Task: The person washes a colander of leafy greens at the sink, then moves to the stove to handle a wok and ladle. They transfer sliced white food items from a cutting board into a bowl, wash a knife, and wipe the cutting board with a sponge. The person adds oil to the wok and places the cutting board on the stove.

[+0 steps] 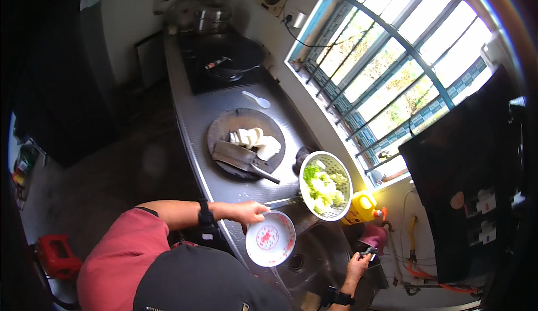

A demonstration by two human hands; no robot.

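My left hand point(251, 212) grips the rim of a white bowl point(277, 243) with a red floral pattern. The bowl is tilted over the left edge of a dark sink point(319, 248), its inside facing me. On the sink's right side, my right hand point(358, 265) has its fingers closed around a small dark and metallic fitting that looks like a tap point(369, 252). Below the bowl's right side, the sink drain point(296, 262) shows. I cannot see any running water.
A white colander point(346, 172) of chopped greens point(323, 187) stands behind the sink beside a yellow jug point(363, 206). Farther along the counter, a round chopping board point(222, 126) carries a cleaver point(233, 154) and white slices point(252, 136). Beyond are a white spoon point(257, 99) and a wok point(246, 52).
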